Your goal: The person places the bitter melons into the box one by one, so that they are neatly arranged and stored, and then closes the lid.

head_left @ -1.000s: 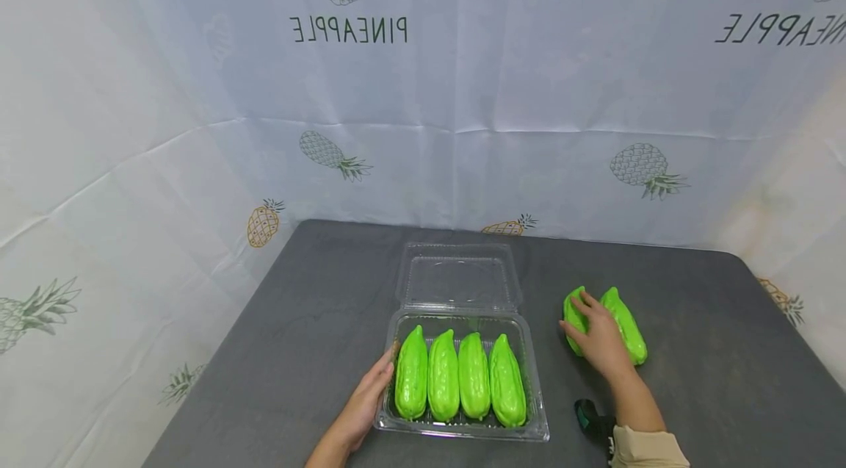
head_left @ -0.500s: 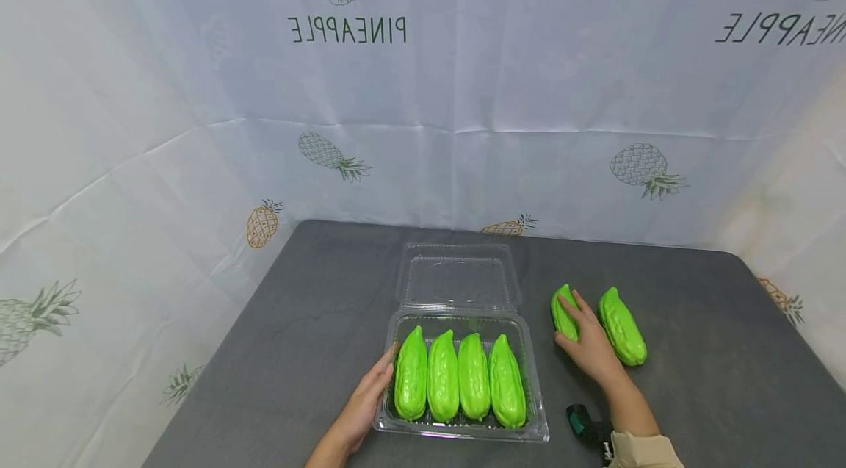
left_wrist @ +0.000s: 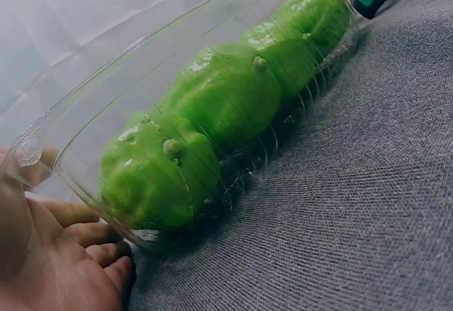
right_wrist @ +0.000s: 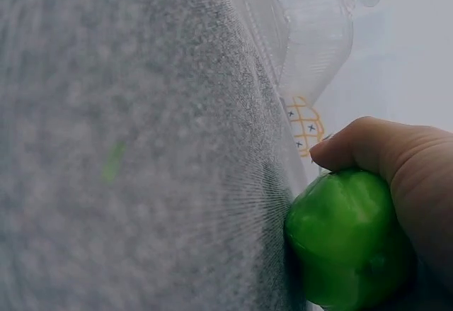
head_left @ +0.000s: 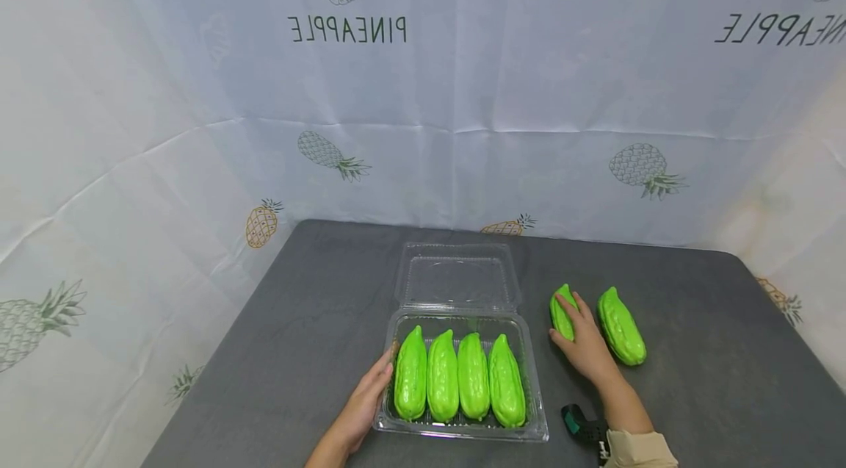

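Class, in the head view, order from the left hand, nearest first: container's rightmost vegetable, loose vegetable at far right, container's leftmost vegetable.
1. Leftmost vegetable, beside the left hand
2. Rightmost vegetable, right end of container
3. Loose vegetable, far right

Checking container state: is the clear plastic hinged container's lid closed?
No, the clear plastic lid is folded back behind the base holding four ridged green vegetables.

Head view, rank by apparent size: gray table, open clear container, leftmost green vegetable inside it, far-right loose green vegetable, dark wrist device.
1. Gray table
2. Open clear container
3. Leftmost green vegetable and far-right loose green vegetable: too alike to rank
4. Dark wrist device
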Demonstrator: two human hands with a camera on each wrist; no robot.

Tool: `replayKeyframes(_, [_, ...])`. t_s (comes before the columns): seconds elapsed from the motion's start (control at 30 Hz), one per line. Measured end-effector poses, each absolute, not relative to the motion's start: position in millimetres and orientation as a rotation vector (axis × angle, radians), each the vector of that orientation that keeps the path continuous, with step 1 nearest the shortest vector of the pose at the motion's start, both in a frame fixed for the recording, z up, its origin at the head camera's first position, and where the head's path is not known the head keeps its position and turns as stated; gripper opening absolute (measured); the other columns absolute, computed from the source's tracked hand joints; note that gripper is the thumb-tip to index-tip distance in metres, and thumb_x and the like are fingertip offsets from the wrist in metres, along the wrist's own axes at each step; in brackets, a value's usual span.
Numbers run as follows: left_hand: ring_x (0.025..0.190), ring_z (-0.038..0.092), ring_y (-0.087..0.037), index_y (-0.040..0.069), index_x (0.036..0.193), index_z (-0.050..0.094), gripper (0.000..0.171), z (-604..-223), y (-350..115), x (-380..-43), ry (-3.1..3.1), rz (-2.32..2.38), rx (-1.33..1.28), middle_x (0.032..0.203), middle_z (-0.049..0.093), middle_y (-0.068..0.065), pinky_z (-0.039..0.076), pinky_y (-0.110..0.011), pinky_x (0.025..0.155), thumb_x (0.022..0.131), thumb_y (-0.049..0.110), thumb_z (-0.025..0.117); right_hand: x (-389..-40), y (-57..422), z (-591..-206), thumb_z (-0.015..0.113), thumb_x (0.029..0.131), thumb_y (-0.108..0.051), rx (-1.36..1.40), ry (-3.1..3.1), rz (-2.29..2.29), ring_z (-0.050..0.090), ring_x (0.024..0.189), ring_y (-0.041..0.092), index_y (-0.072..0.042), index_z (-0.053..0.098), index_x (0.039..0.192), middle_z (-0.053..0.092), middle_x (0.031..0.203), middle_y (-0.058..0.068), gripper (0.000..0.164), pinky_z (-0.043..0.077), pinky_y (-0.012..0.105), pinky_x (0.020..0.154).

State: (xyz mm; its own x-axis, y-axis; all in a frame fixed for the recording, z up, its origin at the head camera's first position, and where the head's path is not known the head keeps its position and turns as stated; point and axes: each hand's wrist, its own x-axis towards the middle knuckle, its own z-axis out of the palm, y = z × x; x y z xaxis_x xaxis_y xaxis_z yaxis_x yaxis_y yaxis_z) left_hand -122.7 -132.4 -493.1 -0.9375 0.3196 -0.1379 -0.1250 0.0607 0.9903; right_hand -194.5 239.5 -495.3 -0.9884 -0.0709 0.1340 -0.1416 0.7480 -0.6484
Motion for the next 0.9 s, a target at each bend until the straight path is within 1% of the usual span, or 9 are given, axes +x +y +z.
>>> replayKeyframes(0.2, [0.142,-0.002,-0.039,-0.006,0.147,0.007,0.067,-492,-132,-122,2.022,1.943,0.197,0.155,0.005,-0.023,0.002,-0.054,0.114,0.102,0.039,0.028,-195,240,-493,0.06,0.087,-0.006,0.173,-2.848,1.069,0.022,0.129,0.057,0.002,0.03,0.143,0.012,0.148,0.035,0.064,0.032,0.071,0.095])
replayKeyframes(0.43, [0.142,-0.003,-0.039,-0.006,0.147,0.006,0.067,-491,-132,-122,2.015,1.942,0.197,0.155,0.004,-0.024,0.003,-0.053,0.114,0.102,0.039,0.028,-191,240,-480,0.062,0.086,-0.004,0.203,-2.807,1.073,0.028,0.126,0.057,0.004,0.036,0.14,0.024,0.143,0.036,0.061,0.034,0.07,0.092])
replayKeyframes(0.67, [0.142,-0.003,-0.039,-0.007,0.147,0.007,0.068,-491,-132,-122,2.022,1.943,0.195,0.154,0.004,-0.024,0.002,-0.054,0.114,0.102,0.039,0.028,-185,236,-465,0.058,0.086,-0.005,0.037,-2.691,1.22,0.029,0.129,0.053,0.0,0.042,0.139,0.032,0.142,0.031,0.056,0.033,0.067,0.095])
replayKeyframes(0.8, [0.142,-0.002,-0.04,-0.007,0.147,0.008,0.067,-492,-132,-122,2.034,1.938,0.182,0.154,0.005,-0.024,0.001,-0.054,0.114,0.102,0.039,0.028,-181,233,-461,0.06,0.085,-0.007,-0.01,-2.662,1.217,0.032,0.127,0.052,0.0,0.044,0.137,0.036,0.14,0.031,0.054,0.031,0.067,0.098])
replayKeyframes(0.9, [0.142,-0.002,-0.039,-0.007,0.147,0.008,0.067,-492,-132,-122,2.035,1.937,0.184,0.154,0.005,-0.024,0.001,-0.054,0.114,0.102,0.039,0.028,-179,231,-459,0.061,0.087,-0.009,-0.035,-2.649,1.233,0.032,0.128,0.051,0.0,0.045,0.136,0.036,0.14,0.031,0.053,0.029,0.067,0.099])
